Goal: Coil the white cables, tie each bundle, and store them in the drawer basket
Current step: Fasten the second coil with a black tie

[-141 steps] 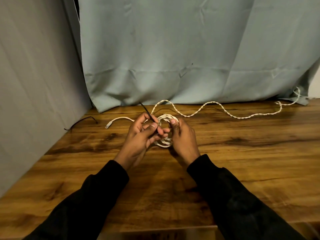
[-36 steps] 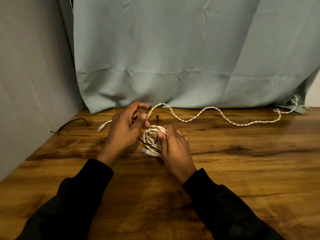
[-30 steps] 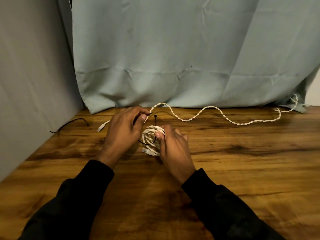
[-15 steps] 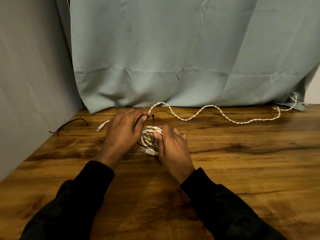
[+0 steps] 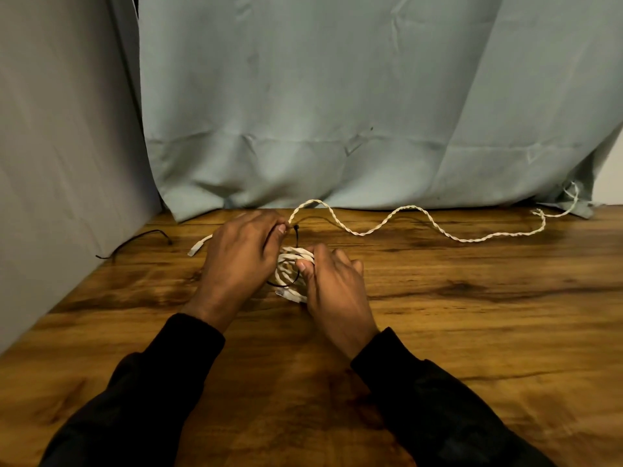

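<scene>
A coiled bundle of white cable [image 5: 289, 267] lies on the wooden table [image 5: 472, 315], pinched on its right side by my right hand [image 5: 332, 288]. A thin black tie [image 5: 296, 237] loops around the coil, and my left hand [image 5: 241, 254] pinches its end just above the bundle. A second white twisted cable [image 5: 414, 219] snakes uncoiled along the back of the table toward the right. One white plug end [image 5: 197, 247] sticks out left of my left hand. No drawer basket is visible.
A blue-grey curtain [image 5: 337, 112] hangs behind the table, and a grey cloth wall [image 5: 67, 146] closes off the left side. Another thin black tie [image 5: 141, 239] lies at the back left of the table.
My left hand has drawn the black tie's end up and over the coil, and the loop around the bundle has grown smaller. My right hand keeps its pinch on the coil.
</scene>
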